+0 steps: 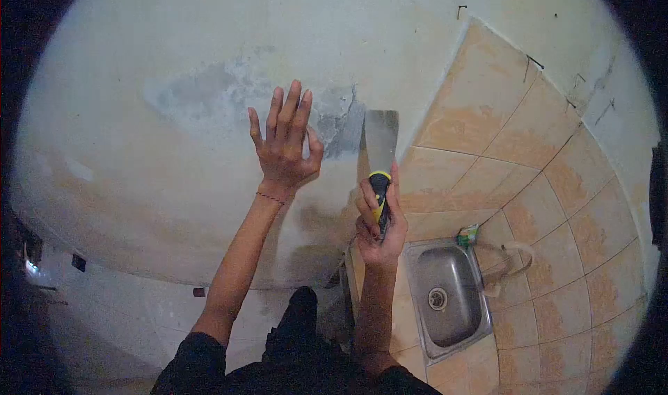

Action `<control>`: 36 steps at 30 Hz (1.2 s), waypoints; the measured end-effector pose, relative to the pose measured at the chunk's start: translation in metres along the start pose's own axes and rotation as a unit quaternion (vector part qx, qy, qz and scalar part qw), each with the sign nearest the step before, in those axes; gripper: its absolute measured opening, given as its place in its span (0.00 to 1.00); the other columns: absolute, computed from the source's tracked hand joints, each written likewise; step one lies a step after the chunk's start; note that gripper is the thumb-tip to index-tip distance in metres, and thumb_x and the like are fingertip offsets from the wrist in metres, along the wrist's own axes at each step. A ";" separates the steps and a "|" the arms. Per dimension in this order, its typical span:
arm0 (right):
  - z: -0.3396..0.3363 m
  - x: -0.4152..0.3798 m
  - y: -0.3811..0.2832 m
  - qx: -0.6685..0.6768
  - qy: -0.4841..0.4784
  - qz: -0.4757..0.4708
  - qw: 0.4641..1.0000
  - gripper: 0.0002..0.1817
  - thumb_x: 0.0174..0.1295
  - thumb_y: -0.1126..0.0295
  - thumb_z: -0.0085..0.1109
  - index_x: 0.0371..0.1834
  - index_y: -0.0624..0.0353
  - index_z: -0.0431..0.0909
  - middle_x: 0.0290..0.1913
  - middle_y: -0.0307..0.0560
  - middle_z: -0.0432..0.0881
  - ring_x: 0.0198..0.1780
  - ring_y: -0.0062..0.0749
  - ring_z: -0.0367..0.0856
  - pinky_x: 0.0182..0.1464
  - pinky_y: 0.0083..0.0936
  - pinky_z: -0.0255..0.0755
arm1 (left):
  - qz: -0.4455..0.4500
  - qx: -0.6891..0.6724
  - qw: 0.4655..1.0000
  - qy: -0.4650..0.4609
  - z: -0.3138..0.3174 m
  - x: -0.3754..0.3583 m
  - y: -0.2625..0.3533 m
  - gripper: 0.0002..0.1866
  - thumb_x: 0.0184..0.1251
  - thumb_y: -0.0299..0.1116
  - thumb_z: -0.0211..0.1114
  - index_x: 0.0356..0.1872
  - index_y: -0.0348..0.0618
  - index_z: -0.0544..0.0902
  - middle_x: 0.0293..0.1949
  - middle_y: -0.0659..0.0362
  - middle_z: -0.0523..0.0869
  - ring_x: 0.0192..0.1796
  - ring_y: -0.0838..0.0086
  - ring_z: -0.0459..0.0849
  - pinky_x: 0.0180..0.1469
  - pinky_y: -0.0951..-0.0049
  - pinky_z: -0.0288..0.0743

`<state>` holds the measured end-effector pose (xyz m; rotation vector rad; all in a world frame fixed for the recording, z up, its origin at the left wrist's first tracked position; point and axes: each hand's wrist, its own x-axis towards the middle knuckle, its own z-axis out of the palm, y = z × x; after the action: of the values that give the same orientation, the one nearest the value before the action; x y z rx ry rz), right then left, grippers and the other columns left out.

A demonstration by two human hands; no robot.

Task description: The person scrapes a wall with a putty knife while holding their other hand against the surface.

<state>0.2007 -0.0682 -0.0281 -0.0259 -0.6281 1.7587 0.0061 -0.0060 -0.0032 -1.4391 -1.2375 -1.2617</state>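
Observation:
My left hand (284, 141) is raised at the wall with its fingers spread and nothing held. Behind and around it the wall shows a grey, worn patch (209, 89) with a rough, cracked edge on the right. My right hand (381, 221) is wrapped round the black and yellow handle of a putty knife (380, 141). The wide metal blade points up, just right of the dark grey part of the patch (344, 127). Whether the blade touches the wall I cannot tell.
A steel sink (449, 325) is set in a tiled counter at the lower right, with a green packet (467, 235) at its rim. Orange-beige tiles (522, 138) cover the right wall. Nails (534, 62) stick out above them. A small dark red object (200, 292) lies at lower left.

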 end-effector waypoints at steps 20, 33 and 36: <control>0.013 0.006 0.002 0.043 0.008 0.028 0.999 0.31 0.80 0.58 0.45 0.83 0.40 0.50 0.32 0.39 0.64 0.17 0.15 0.57 0.08 0.09 0.56 | -0.009 0.005 1.000 0.018 0.002 0.000 0.002 0.36 0.59 0.35 0.56 0.75 0.50 0.70 0.76 0.59 0.69 0.80 0.64 0.61 0.82 0.45 0.34; 0.006 0.003 -0.005 0.056 0.002 0.036 0.998 0.30 0.79 0.58 0.48 0.81 0.44 0.54 0.32 0.40 0.66 0.17 0.17 0.60 0.09 0.11 0.56 | -0.008 0.008 1.000 0.019 0.004 0.001 0.004 0.36 0.60 0.35 0.55 0.75 0.49 0.70 0.77 0.59 0.69 0.80 0.63 0.61 0.82 0.46 0.32; -0.001 -0.004 -0.003 -0.011 0.030 0.010 0.999 0.32 0.78 0.58 0.49 0.82 0.44 0.52 0.32 0.40 0.67 0.17 0.16 0.59 0.10 0.11 0.56 | -0.012 0.006 1.000 0.019 0.003 0.001 0.004 0.36 0.60 0.35 0.55 0.75 0.49 0.70 0.76 0.59 0.69 0.80 0.63 0.62 0.82 0.46 0.32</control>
<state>0.2047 -0.0710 -0.0289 -0.1008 -0.6057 1.7646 0.0102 -0.0033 -0.0029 -1.3897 -1.2374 -1.2906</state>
